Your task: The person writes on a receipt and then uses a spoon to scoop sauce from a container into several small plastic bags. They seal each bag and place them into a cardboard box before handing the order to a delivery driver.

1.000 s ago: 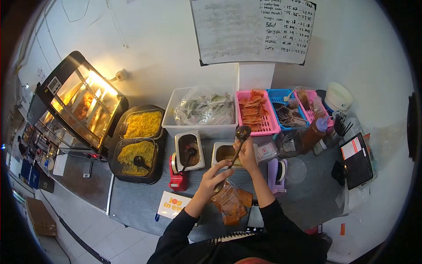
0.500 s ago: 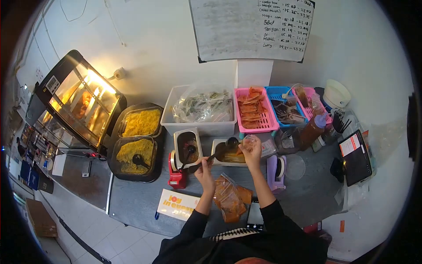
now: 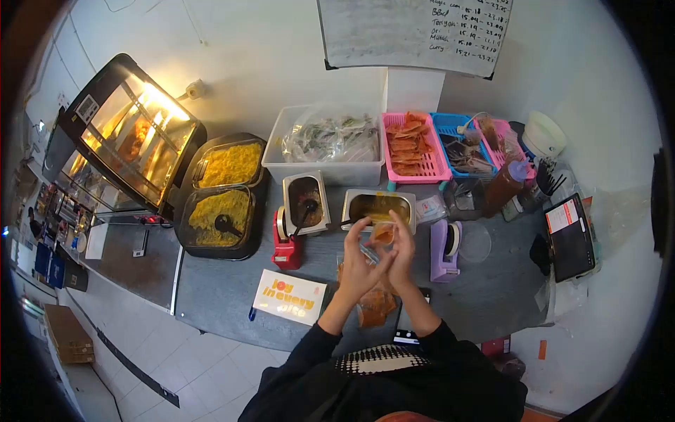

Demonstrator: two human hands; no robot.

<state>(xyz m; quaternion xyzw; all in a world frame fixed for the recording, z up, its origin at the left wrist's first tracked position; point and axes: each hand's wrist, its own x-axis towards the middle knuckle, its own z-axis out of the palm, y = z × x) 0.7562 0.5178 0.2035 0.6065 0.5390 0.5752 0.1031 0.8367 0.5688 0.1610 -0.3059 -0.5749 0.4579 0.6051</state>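
Close together above the counter, my left hand (image 3: 360,271) and my right hand (image 3: 403,254) are closed around a small clear plastic bag (image 3: 383,232) with orange sauce in it. Its lower part is hidden by my fingers. Just beyond it stands a rectangular metal pan (image 3: 404,202) of yellowish-brown sauce; a dark handle shows at its left edge. To the left, another metal pan (image 3: 304,186) holds dark sauce and a black ladle (image 3: 308,207). Plastic packets with orange contents (image 3: 376,306) lie below my hands, partly covered by them.
Red (image 3: 287,252) and purple (image 3: 444,253) tape dispensers flank the hands. A printed box (image 3: 290,297) and a phone (image 3: 406,336) lie nearer me. Behind are a clear bin (image 3: 323,174) and a pink basket (image 3: 422,177); a lit food warmer (image 3: 130,133) stands left.
My left hand has let go of the black ladle held over the right pan and moved to the small bag. My right hand has drawn the bag nearer. The camera view has tilted down.
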